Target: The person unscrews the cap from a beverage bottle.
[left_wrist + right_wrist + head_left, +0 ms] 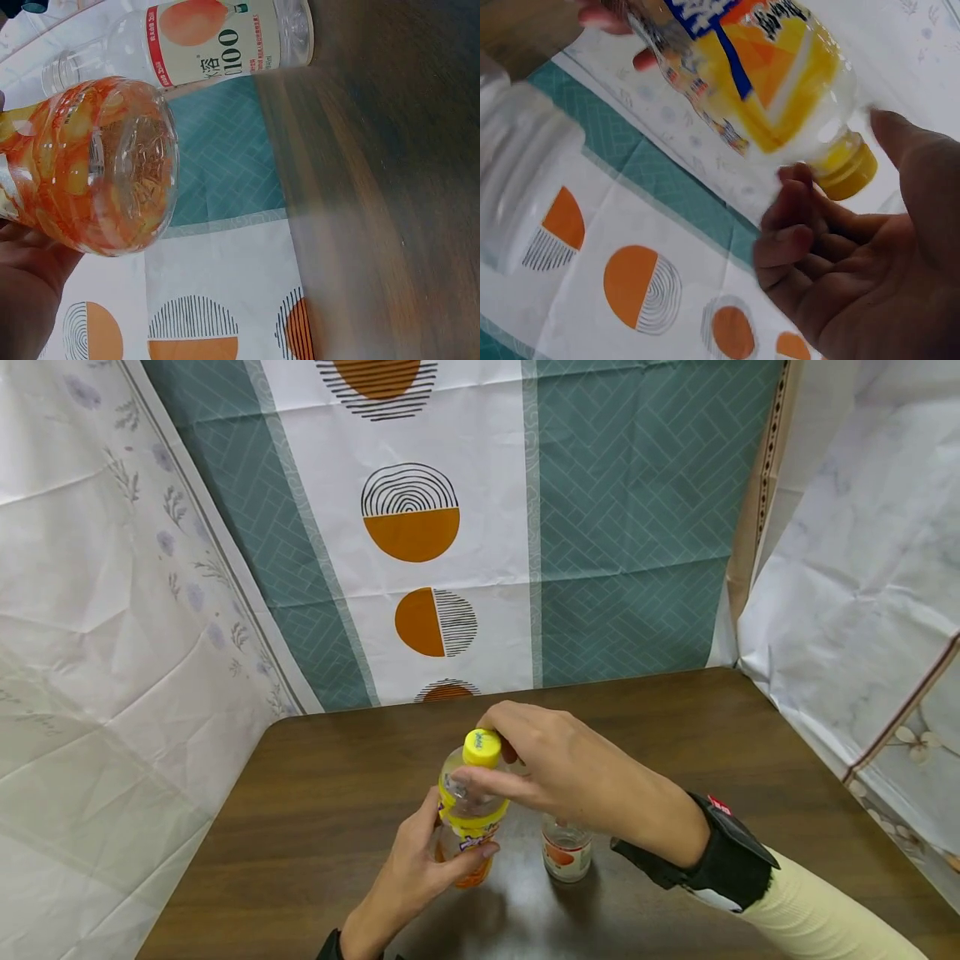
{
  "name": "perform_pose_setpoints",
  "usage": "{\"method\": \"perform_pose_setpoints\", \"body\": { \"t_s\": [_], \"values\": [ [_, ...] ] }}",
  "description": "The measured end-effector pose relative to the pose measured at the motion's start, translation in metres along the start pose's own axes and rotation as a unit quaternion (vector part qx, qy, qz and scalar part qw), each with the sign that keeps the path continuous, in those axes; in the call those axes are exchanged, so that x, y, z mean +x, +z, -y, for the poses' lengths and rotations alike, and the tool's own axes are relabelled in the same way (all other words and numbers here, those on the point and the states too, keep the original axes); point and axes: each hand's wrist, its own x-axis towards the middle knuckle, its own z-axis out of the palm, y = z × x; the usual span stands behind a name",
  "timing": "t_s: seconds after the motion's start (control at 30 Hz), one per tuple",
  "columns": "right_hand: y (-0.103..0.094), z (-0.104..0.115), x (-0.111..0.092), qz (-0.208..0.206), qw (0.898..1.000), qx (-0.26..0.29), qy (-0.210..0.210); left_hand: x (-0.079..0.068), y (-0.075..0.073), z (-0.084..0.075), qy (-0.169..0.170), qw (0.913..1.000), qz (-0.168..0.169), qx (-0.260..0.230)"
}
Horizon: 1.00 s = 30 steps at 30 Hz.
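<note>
A clear plastic bottle (pixel 472 827) with an orange-and-yellow label and a yellow cap (pixel 482 748) is held by my left hand (pixel 416 856), whose fingers and thumb wrap its lower body. In the left wrist view its base (pixel 142 169) is tilted and off the table. Around the cap is my right hand (pixel 558 760); in the right wrist view its thumb stands apart from the cap, and its bent fingers (pixel 795 217) lie close beside it. Whether those fingertips touch the cap I cannot tell. Contents of the bottle are hidden behind the label.
Right of the held bottle stands another clear bottle (pixel 567 853), its label showing a peach; my right forearm hides its top in the head view. Both are at the brown wooden table (pixel 337 777). Patterned cloths (pixel 630 527) hang behind and at the sides.
</note>
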Motion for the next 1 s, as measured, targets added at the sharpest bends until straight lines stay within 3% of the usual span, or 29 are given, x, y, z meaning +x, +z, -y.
{"method": "perform_pose_setpoints", "body": {
  "t_s": [0.13, 0.3, 0.53, 0.7, 1.0],
  "values": [
    [-0.006, -0.001, -0.001, 0.015, 0.998, -0.012, 0.052, 0.001, -0.001, -0.001, -0.020, 0.9995, -0.012, 0.020],
    [-0.008, -0.003, 0.000, 0.002, 0.994, -0.001, 0.112, 0.003, -0.001, 0.001, -0.038, 0.9974, -0.025, 0.056],
    [0.002, -0.008, 0.000, -0.002, 0.989, 0.018, 0.145, 0.003, 0.000, 0.004, -0.051, 0.9920, -0.042, 0.107],
    [0.005, -0.010, 0.000, -0.007, 0.989, 0.021, 0.146, 0.003, -0.002, 0.003, -0.039, 0.9918, -0.035, 0.116],
    [0.002, -0.009, 0.000, -0.024, 0.995, 0.007, 0.096, 0.004, -0.005, -0.004, -0.038, 0.9983, -0.004, 0.044]
  ]
}}
